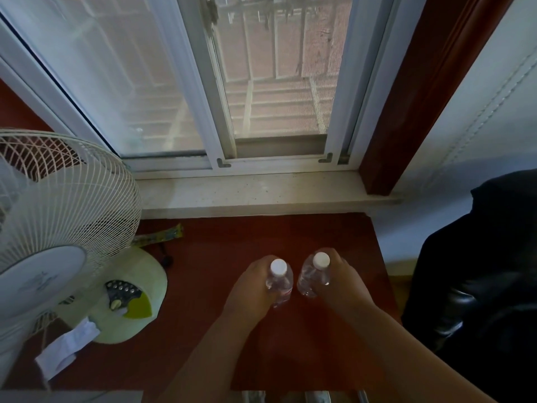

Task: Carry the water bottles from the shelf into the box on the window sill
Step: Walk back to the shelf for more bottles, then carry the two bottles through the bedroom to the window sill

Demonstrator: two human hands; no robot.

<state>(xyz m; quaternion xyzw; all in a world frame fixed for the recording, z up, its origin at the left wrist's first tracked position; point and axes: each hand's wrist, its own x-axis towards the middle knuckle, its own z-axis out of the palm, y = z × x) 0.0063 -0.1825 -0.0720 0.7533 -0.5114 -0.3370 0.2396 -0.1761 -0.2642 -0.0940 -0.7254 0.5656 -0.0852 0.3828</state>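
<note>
Head view. Two water bottles are in sight, one in each of my hands. My left hand [252,282] is wrapped round the left bottle [279,282], fingers curled about its clear body below the white cap. My right hand [338,279] grips the right bottle [314,276] the same way, thumb side against the neck. Both bottles stand roughly upright, caps toward the camera, near each other but not touching; a narrow gap shows between them. Each has one white screw cap, so two caps counted. Both are held over the dark red surface [220,251] that lies in front of the window sill [261,190], and short of the sill itself.

The sill is one pale stone ledge running below one window [203,82] with white frames; two panes are visible, the left one glazed and the right one showing a mesh screen. One dark red wooden trim [418,91] runs up the right side of the opening.

At left stands one white fan [58,205] with a wire guard, its round base [128,301] resting on the red surface. One white folded paper [69,347] lies against the base. One yellow wrapper [162,235] lies behind the base, near the sill. At right, one black garment [488,280] fills the edge of the view.
</note>
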